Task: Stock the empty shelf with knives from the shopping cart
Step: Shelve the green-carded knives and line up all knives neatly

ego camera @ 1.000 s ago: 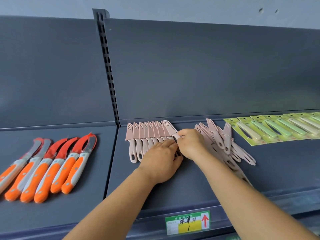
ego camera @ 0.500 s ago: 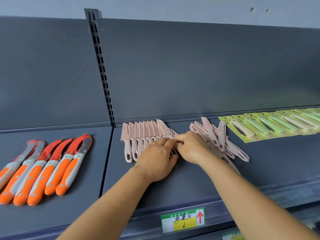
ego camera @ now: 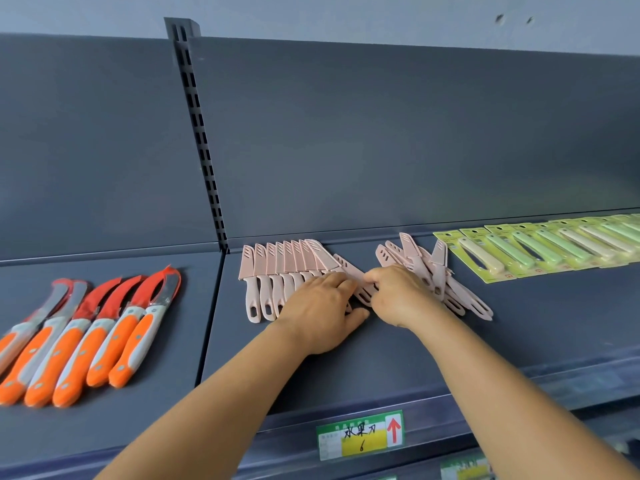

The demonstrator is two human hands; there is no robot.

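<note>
- Left hand (ego camera: 320, 311): flat on the pink knife row (ego camera: 277, 271) on the shelf (ego camera: 519, 341), hiding handles.
- Right hand (ego camera: 398, 294): pinches one pink knife (ego camera: 351, 270); fingertips partly hidden.
- Loose pile (ego camera: 433, 271): overlapping, uncountable.

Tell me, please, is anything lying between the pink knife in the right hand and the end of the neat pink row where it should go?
Nothing visible blocks it. The right hand pinches the pink knife right beside the neat row; only the left hand rests over the row's handles there. The loose pile lies on the other side.
</note>
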